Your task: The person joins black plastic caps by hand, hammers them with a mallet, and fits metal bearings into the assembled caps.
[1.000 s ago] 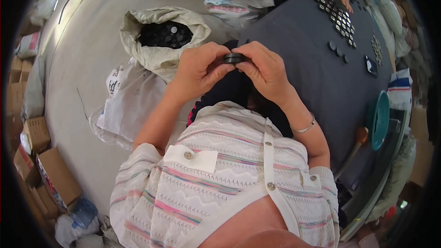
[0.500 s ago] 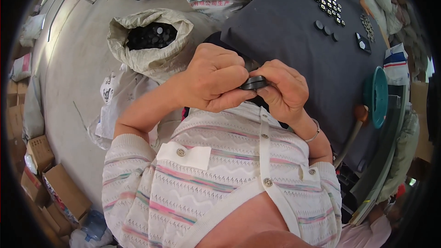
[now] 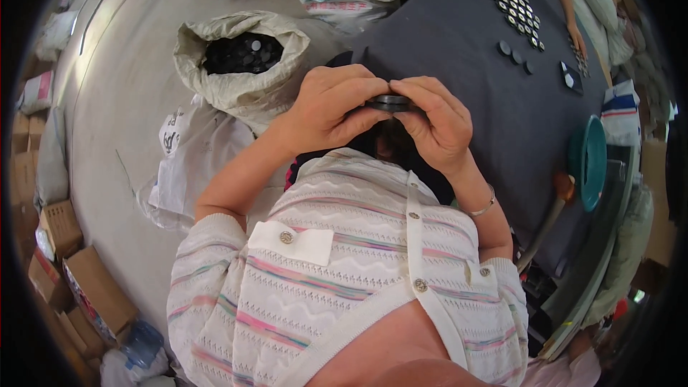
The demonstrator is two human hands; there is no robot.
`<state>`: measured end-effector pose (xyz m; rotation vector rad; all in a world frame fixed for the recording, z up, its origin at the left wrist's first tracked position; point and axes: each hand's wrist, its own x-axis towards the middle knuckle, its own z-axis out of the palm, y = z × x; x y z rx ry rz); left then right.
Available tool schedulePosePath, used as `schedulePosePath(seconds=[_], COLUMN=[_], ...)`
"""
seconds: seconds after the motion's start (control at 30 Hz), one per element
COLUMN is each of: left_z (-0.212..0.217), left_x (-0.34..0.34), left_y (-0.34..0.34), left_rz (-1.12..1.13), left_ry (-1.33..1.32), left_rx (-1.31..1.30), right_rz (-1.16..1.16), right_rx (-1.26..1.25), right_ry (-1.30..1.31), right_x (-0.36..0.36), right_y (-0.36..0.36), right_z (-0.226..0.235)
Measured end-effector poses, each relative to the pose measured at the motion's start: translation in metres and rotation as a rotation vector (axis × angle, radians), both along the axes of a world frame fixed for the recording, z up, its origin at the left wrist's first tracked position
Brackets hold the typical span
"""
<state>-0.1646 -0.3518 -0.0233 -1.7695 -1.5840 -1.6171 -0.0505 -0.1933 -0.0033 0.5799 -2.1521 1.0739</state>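
Observation:
Between my two hands, in front of my chest, is a black round disc-shaped part point(image 3: 390, 103), seen edge-on with a groove around its rim. My left hand point(image 3: 335, 106) pinches its left side, thumb below and fingers curled above. From the other side my right hand point(image 3: 438, 120) grips it the same way, fingertips on top and thumb beneath. Both sets of fingertips nearly meet over the disc. An open woven sack point(image 3: 188, 64) beyond my left forearm holds many black round pieces point(image 3: 244, 56).
A dark grey cloth-covered table point(image 3: 459, 57) bears rows of black round parts with pale centres point(image 3: 519, 13), three plain black discs point(image 3: 517, 57) and a black square piece point(image 3: 571, 77). Another person's hand point(image 3: 576, 39) touches small metal pieces. A teal basin point(image 3: 589, 165) stands right; cardboard boxes point(image 3: 100, 290) lie left.
Both hands have risen slightly, and the disc has turned level between them. My left fist has loosened into a pinch. The other person's hand has come down onto the small metal pieces.

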Motion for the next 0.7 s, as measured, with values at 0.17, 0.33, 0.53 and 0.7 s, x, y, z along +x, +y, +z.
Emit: schedulePosePath(seconds=[0.17,0.33,0.53,0.7], left_z=[-0.064,-0.154,-0.128,-0.106], left_x=[-0.047,-0.142,-0.121,-0.086], left_y=[-0.01,-0.093,-0.042,0.006], left_rz=[0.318,1.04,0.847,0.589], left_ry=[-0.661,-0.452,-0.456,-0.452], left_rx=[-0.134,-0.43,-0.341,-0.231], right_rz=[-0.266,-0.428,-1.042,-1.315], right_rx=[-0.065,-0.167,0.051,0.245], right_ry=[-0.177,-0.266,-0.249,-0.276], right_x=[0.02,0.032,0.052,0.049], right_y=[0.024,0.065,0.17,0.26], right_z=[-0.014,-0.032,-0.04,-0.054])
